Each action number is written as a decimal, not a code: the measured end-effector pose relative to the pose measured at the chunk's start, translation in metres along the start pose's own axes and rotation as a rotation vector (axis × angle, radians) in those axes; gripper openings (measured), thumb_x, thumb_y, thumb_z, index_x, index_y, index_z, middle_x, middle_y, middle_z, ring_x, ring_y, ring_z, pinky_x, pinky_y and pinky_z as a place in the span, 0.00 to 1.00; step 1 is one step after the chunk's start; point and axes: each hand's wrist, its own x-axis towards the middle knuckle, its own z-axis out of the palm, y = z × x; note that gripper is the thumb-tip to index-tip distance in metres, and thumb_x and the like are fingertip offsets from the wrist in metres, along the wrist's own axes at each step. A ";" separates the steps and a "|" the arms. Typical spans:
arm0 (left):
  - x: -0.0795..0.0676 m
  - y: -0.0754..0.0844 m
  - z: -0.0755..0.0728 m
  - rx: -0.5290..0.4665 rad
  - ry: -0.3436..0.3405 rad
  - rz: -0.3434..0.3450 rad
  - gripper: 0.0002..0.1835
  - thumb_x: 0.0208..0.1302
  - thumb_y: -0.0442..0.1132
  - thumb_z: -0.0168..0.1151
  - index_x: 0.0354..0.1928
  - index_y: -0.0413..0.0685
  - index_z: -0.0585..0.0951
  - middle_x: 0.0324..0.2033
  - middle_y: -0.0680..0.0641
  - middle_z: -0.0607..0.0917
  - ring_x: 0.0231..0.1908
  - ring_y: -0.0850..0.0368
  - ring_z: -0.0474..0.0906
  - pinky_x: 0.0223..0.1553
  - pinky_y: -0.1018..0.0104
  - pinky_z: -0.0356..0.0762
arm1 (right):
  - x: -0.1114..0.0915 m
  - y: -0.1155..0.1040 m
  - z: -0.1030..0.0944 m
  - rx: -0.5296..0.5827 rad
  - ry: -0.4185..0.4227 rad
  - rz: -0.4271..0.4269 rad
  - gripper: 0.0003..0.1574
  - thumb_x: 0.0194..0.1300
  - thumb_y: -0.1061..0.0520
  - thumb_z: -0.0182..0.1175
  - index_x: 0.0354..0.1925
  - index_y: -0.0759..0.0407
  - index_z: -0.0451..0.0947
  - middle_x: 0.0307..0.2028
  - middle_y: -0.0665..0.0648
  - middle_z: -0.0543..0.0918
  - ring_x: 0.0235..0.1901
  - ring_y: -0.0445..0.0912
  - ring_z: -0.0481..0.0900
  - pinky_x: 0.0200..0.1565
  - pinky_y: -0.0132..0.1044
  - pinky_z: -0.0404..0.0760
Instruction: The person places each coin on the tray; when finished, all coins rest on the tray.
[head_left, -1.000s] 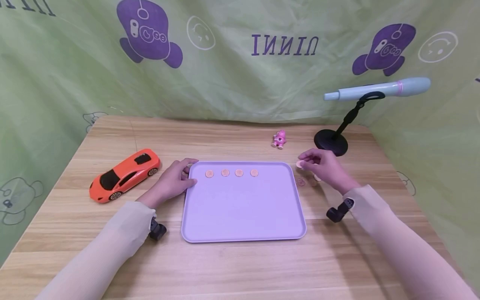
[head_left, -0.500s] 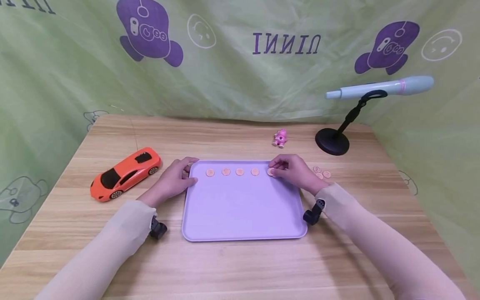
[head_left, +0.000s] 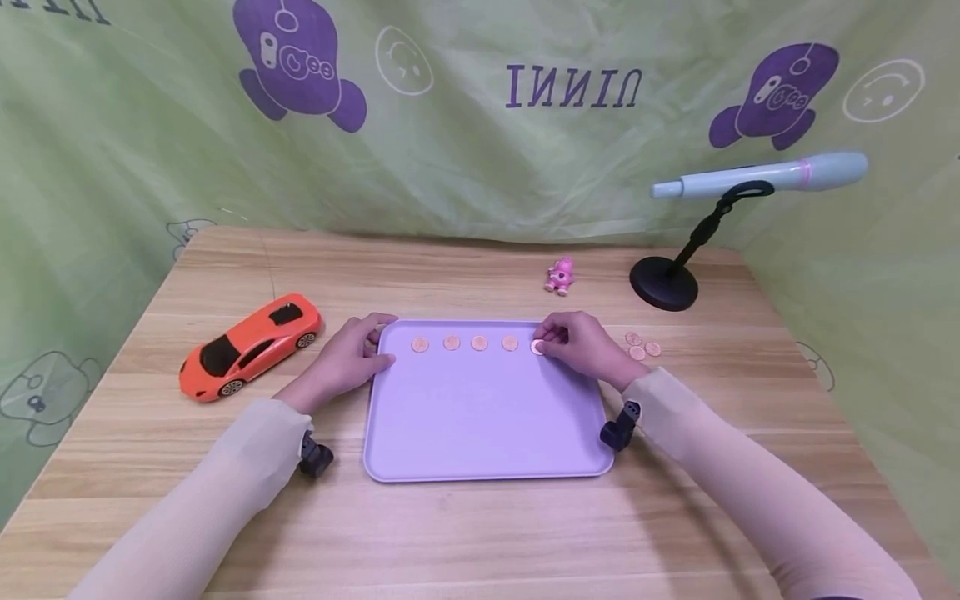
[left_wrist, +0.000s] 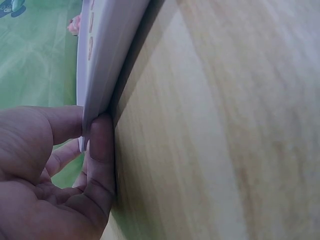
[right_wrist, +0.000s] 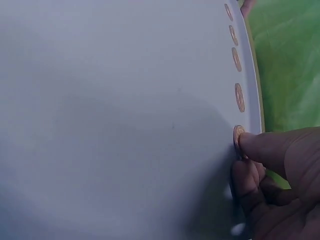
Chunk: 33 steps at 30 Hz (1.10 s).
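Note:
My left hand (head_left: 347, 360) grips the left edge of a lilac tray (head_left: 487, 425); in the left wrist view the thumb lies over the rim and a finger is under it. At the tray's upper right, my right hand (head_left: 588, 346) pinches a copper-coloured coin (right_wrist: 239, 137) between thumb and fingers, tilted against the tray surface. This coin ends a row of similar coins along the far rim, the closest being a flat coin (head_left: 510, 342) just to its left. Part of the held coin is hidden by the thumb.
Three loose coins (head_left: 637, 352) lie on the wooden table (head_left: 480, 542) right of the tray. An orange toy car (head_left: 251, 346) stands at the left. Behind the tray are a pink figurine (head_left: 559, 276) and a black stand (head_left: 663, 283) bearing a light-blue microphone (head_left: 765, 177).
My right hand has carried the coin leftward from the table beside the tray to the row's right end, then shifted slightly left. The left hand still holds the tray edge.

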 end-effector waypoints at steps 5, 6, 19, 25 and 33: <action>0.000 0.001 -0.001 -0.005 0.003 -0.001 0.33 0.73 0.35 0.62 0.77 0.44 0.66 0.56 0.34 0.74 0.50 0.44 0.78 0.47 0.61 0.80 | 0.000 -0.001 0.000 -0.028 0.005 0.015 0.06 0.66 0.64 0.69 0.42 0.67 0.86 0.35 0.62 0.89 0.36 0.45 0.82 0.39 0.29 0.78; 0.000 0.001 -0.001 -0.006 0.002 0.000 0.33 0.73 0.35 0.62 0.77 0.44 0.66 0.56 0.34 0.74 0.50 0.44 0.79 0.47 0.61 0.80 | 0.000 -0.002 0.000 -0.028 0.008 0.018 0.06 0.67 0.64 0.69 0.42 0.67 0.86 0.35 0.62 0.89 0.36 0.45 0.82 0.40 0.29 0.78; -0.002 0.003 -0.001 -0.009 -0.004 -0.001 0.33 0.73 0.34 0.62 0.77 0.43 0.65 0.56 0.33 0.74 0.49 0.44 0.79 0.46 0.61 0.81 | 0.002 -0.001 0.002 -0.061 0.036 -0.007 0.04 0.66 0.66 0.69 0.40 0.66 0.87 0.34 0.61 0.88 0.34 0.42 0.81 0.39 0.28 0.78; -0.002 0.003 -0.001 -0.007 0.004 0.009 0.33 0.73 0.34 0.62 0.77 0.42 0.66 0.55 0.33 0.74 0.49 0.44 0.80 0.46 0.61 0.81 | 0.000 0.000 -0.002 -0.051 0.052 -0.006 0.05 0.68 0.66 0.67 0.42 0.66 0.87 0.36 0.62 0.89 0.35 0.44 0.82 0.39 0.28 0.79; -0.001 0.002 -0.001 -0.008 0.006 0.013 0.33 0.72 0.34 0.62 0.77 0.42 0.66 0.55 0.33 0.74 0.49 0.44 0.80 0.45 0.61 0.81 | -0.015 0.020 -0.030 -0.030 0.110 0.053 0.10 0.73 0.60 0.64 0.49 0.64 0.86 0.43 0.64 0.89 0.44 0.53 0.86 0.41 0.28 0.81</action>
